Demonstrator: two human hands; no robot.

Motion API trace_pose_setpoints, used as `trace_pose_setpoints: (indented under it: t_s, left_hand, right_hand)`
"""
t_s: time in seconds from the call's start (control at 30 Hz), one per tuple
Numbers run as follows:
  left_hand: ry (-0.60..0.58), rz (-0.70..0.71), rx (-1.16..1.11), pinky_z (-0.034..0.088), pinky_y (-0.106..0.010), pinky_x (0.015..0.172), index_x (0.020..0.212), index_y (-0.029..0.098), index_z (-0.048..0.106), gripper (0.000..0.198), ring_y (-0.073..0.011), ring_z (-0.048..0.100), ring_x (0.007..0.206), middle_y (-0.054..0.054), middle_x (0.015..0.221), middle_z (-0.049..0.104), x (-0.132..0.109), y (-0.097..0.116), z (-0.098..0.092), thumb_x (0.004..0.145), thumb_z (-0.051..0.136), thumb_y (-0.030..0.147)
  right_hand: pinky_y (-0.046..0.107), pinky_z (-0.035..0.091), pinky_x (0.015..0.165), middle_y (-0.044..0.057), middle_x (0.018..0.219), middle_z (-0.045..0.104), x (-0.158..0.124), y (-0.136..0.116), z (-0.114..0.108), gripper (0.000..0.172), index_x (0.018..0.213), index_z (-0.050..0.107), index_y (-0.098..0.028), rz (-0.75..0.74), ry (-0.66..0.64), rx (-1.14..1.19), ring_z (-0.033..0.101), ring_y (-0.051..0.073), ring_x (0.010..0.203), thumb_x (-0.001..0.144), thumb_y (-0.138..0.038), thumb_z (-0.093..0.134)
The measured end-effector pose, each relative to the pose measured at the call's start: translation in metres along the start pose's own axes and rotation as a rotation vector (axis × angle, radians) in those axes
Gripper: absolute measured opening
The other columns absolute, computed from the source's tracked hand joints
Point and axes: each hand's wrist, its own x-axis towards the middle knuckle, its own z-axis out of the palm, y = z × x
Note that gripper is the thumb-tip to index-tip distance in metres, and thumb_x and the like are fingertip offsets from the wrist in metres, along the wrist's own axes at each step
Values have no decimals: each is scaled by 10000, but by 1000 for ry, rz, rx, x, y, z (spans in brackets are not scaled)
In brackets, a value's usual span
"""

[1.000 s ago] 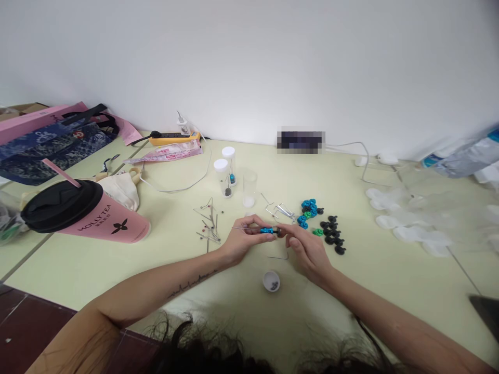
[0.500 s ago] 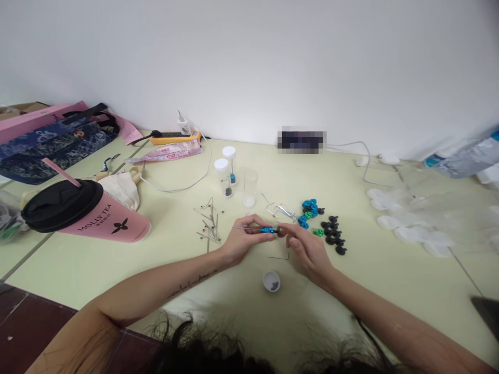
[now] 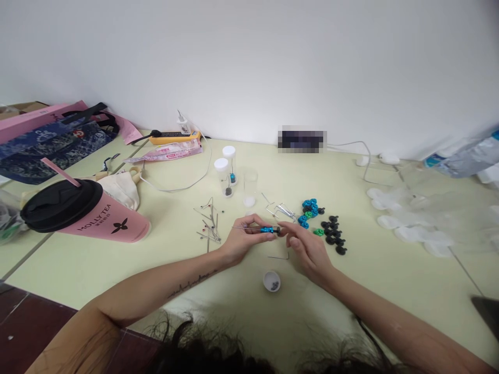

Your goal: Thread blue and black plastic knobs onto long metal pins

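My view: plain white wall across whole bg, no marks. Pale yellow-green table fills most of frame, runs to wall. Seam at left where 2nd tabletop butts against it. Dark red-brown floor shows bottom left, below table edge. Light soft, even, no hard shadows; can't tell source. Wall meets table in straight line w/ slight lens bend.

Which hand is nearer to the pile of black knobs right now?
Right. The right hand sits just beside the black knobs, on their near left. The left hand is farther left, holding the thin rod with blue beads.
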Motion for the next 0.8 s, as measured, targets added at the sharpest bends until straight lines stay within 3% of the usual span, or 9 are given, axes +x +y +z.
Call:
trace_pose_setpoints:
  t_s: [0.8]
  left_hand:
    - [-1,2,-1,513,-297,782,783,151,635,239,-182,698,809,-33,795,741,-1,1,1,627,811,191]
  right_hand:
    - [297,476,723,56,922,636,1,-1,0,388,1248,499,-216,-11,2,-14,611,171,756,1000,-389,256]
